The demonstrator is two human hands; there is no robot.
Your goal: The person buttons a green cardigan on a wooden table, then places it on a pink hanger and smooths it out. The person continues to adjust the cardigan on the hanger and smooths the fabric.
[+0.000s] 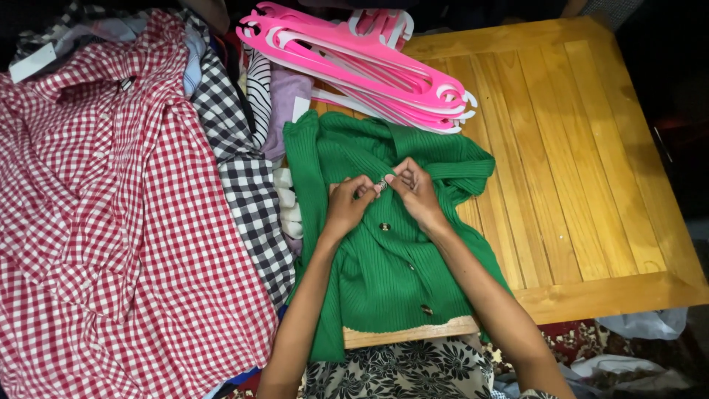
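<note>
Green ribbed cardigan (384,273) lies flat on the wooden table (583,170), collar at 12 o'clock, hem at 6 o'clock hanging just over the near table edge. Left hand (348,208) and right hand (415,193) meet at the placket near the collar, fingertips pinched tight on the top button (382,185) and the knit around it. Both hands closed on fabric, no gap visible between fingers and cloth. The grip point sits at the upper middle of the garment; most of the cardigan body spreads toward 6 o'clock under the forearms. More buttons run down the front toward 6 o'clock, one just below the hands, one near the hem.

Stack of pink hangers (369,63) at 12 o'clock of the hands, touching the collar area. Red-and-white gingham shirt (111,222) at 9 o'clock, well clear of the hands. Black-and-white checked garment (247,192) between it and the cardigan. Bare table at 3 o'clock.
</note>
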